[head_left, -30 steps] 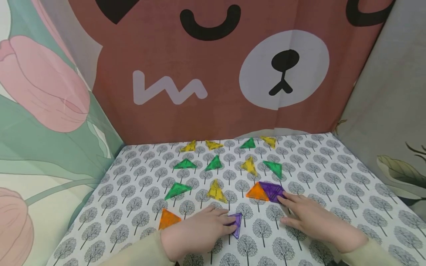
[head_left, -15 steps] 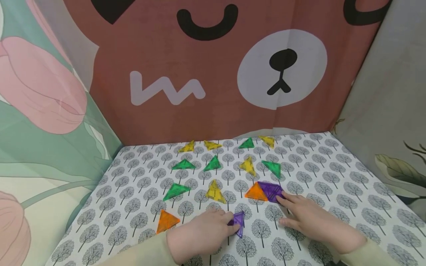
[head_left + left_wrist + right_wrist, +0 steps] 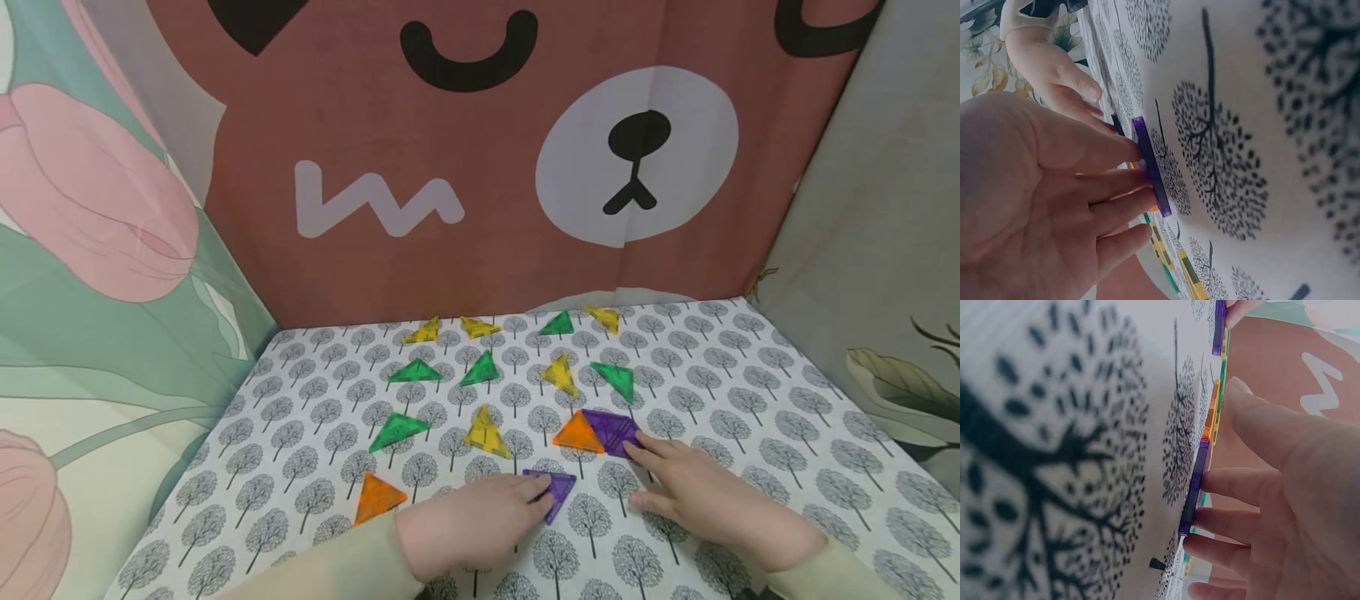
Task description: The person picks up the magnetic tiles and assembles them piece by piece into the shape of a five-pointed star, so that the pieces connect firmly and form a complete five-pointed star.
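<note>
In the head view, my left hand [image 3: 487,517] has its fingertips on a purple triangular tile [image 3: 561,490] that lies flat on the cloth. From the left wrist, the thumb and fingertips touch that purple tile [image 3: 1157,181] from above. My right hand [image 3: 693,483] rests its straight fingertips on the right end of a purple piece [image 3: 609,427]. An orange triangular tile [image 3: 579,435] lies edge to edge with that piece. Whether the purple piece is one tile or two, I cannot tell. In the right wrist view, several fingertips touch its side [image 3: 1194,487].
Green triangles [image 3: 399,428] and yellow triangles [image 3: 485,433] lie scattered in several rows towards the back. One loose orange triangle [image 3: 378,497] is left of my left hand. A brown bear-print curtain [image 3: 480,275] stands behind the tree-print cloth [image 3: 315,433].
My left hand has shifted right, and the purple triangle under its fingertips has turned and slid right, closer to the orange and purple pair. My right hand stays in place.
</note>
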Demonstrator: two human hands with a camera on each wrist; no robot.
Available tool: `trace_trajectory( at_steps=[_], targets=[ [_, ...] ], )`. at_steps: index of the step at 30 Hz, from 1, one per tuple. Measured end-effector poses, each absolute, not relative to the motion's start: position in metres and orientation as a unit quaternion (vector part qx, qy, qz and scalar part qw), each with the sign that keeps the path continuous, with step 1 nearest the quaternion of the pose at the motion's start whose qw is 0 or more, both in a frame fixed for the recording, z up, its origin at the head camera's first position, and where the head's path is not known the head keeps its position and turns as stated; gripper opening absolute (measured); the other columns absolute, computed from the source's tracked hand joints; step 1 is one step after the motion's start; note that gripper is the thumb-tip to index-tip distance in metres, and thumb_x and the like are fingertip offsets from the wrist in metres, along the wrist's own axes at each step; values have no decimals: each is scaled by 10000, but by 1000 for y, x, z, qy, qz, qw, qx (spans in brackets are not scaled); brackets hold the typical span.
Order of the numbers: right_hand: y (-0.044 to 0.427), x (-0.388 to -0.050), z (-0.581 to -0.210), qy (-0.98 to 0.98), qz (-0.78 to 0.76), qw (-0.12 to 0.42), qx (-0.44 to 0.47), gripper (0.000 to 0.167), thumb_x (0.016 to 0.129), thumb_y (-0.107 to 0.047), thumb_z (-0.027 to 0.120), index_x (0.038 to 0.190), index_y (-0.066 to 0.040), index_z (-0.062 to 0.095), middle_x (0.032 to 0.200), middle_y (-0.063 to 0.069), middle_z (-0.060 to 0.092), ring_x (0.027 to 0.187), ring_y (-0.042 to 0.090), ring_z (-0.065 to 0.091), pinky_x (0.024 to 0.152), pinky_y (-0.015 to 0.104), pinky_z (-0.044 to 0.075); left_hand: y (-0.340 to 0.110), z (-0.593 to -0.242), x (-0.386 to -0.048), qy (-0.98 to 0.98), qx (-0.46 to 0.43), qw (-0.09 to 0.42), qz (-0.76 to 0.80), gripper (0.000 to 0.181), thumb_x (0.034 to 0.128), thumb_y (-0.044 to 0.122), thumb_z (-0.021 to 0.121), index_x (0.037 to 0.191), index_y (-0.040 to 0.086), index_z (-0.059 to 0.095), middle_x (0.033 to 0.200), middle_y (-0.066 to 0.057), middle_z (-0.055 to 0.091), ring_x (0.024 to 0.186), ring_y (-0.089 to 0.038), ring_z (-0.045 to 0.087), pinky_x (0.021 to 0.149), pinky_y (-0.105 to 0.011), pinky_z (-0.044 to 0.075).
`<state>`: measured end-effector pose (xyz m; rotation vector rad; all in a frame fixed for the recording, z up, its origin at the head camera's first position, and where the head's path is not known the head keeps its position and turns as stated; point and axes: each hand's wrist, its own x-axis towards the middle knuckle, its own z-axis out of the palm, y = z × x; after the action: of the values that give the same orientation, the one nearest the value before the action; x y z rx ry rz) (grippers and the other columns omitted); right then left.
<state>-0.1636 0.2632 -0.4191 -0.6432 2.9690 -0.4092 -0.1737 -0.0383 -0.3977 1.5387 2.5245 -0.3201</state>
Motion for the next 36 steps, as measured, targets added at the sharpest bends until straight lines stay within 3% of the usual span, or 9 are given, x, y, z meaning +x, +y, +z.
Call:
trace_trajectory(
  at_steps=[3, 10, 15, 22, 36],
  targets=[
    [263, -163, -418, 968, -135, 43, -208, 800, 898, -641, 550, 1440, -53, 506, 1507, 234, 379, 1323, 499, 379, 1029, 716, 287, -34, -399, -177, 841, 525, 72, -111, 580, 951, 202, 645, 1489, 114, 447, 1556, -71, 353, 1397, -168, 359, 1124, -295, 324],
    [264, -164, -418, 966, -145, 48, -209, 795, 901, -639, 548, 1441, -57, 507, 1503, 240, 382, 1318, 509, 379, 1021, 723, 288, -24, -398, -183, 842, 525, 87, -88, 481, 1027, 282, 526, 1467, 95, 473, 1549, -79, 362, 1398, -175, 360, 1130, -288, 305],
    [264, -164, -419, 967, -142, 43, -209, 801, 899, -652, 536, 1438, -59, 512, 1505, 232, 385, 1318, 500, 387, 1023, 718, 293, -15, -397, -187, 844, 520, 93, -88, 512, 1008, 272, 561, 1470, 74, 462, 1556, -94, 347, 1410, -192, 342, 1142, -299, 282],
    [264, -164, -420, 967, -140, 42, -211, 805, 899, -654, 534, 1436, -55, 512, 1503, 231, 389, 1315, 497, 392, 1020, 715, 302, -5, -397, -190, 849, 509, 95, -105, 650, 902, 176, 693, 1491, 88, 433, 1572, -81, 319, 1425, -189, 312, 1141, -320, 290],
    [264, -164, -420, 968, -141, 36, -204, 806, 888, -651, 555, 1431, -56, 518, 1497, 235, 395, 1312, 507, 389, 1025, 715, 294, 7, -399, -196, 860, 486, 111, -112, 624, 929, 223, 656, 1500, 114, 429, 1580, -48, 306, 1431, -181, 297, 1136, -365, 314]
  ],
)
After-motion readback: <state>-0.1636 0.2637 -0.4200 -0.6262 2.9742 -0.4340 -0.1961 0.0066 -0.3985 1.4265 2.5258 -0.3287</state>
